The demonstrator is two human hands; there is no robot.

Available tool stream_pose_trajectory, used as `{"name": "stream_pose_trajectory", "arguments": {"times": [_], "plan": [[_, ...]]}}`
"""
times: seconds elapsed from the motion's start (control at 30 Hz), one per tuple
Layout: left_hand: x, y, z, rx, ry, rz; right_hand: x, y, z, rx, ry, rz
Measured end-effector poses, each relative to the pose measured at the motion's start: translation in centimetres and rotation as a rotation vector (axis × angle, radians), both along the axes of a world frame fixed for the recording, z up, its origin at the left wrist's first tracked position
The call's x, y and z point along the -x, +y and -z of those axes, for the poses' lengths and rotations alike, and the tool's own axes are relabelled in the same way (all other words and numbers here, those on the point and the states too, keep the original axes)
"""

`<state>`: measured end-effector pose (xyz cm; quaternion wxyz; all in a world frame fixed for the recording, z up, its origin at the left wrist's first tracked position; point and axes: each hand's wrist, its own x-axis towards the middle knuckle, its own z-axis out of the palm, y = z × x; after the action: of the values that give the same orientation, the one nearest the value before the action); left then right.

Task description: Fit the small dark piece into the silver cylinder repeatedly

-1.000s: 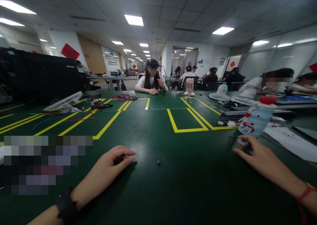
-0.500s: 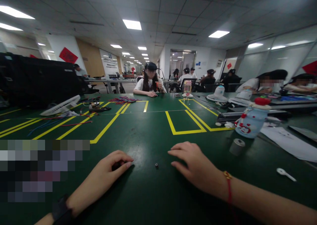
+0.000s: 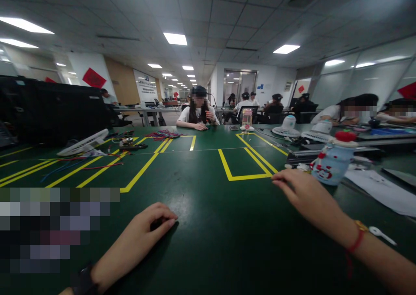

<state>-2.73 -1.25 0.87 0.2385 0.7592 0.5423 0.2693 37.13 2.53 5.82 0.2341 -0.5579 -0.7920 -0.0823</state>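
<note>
My left hand point(image 3: 150, 224) rests on the green table point(image 3: 208, 251), thumb and fingertips drawn together in a pinch. Whatever lies between them, if anything, I cannot make out. Out to the right, my right hand point(image 3: 303, 195) hovers just in front of a light-blue bottle point(image 3: 333, 161) with a red top. Its thumb and fingers are closed together, and their contents are hidden. The grey metal cylinder that stood by the bottle is covered by this hand. A white spoon-shaped piece point(image 3: 382, 235) lies beyond the right wrist.
Yellow tape point(image 3: 250, 177) marks the table. At left are a white fan part point(image 3: 82, 142), loose wires point(image 3: 162, 134) and a black case point(image 3: 52, 113). White fan bases point(image 3: 286, 127) and paper point(image 3: 378, 190) lie at right. A person point(image 3: 197, 108) sits opposite.
My right hand has swung right toward the bottle, its fingers now closed together. The small dark cylinder between my hands no longer shows on the table. My left hand has stayed nearly still.
</note>
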Motion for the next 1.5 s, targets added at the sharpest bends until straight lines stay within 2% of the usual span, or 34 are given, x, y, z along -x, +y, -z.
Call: {"name": "stream_pose_trajectory", "arguments": {"times": [0.07, 0.13, 0.2, 0.3, 0.7, 0.93, 1.5], "plan": [[-0.1, -0.1, 0.0, -0.010, 0.005, -0.005, -4.4, 0.4, -0.4, -0.020, -0.042, 0.205], [-0.1, 0.0, 0.1, -0.018, 0.010, -0.005, -8.1, 0.5, -0.3, 0.029, -0.028, 0.334], [-0.1, 0.1, 0.2, -0.020, 0.010, -0.004, -10.6, 0.4, 0.1, 0.100, 0.013, 0.376], [0.1, 0.3, 0.4, -0.015, 0.007, 0.002, -12.4, 0.4, 0.6, 0.177, 0.063, 0.388], [0.3, 0.3, 0.5, 0.007, 0.005, 0.021, -11.0, 0.5, 0.6, 0.280, 0.149, 0.384], [0.7, 0.6, 1.0, 0.012, 0.004, 0.024, -11.9, 1.1, 1.7, 0.275, 0.205, 0.503], [0.8, 0.4, 1.2, 0.016, 0.013, 0.024, -12.7, 1.3, 2.3, 0.359, 0.236, 0.451]]}}
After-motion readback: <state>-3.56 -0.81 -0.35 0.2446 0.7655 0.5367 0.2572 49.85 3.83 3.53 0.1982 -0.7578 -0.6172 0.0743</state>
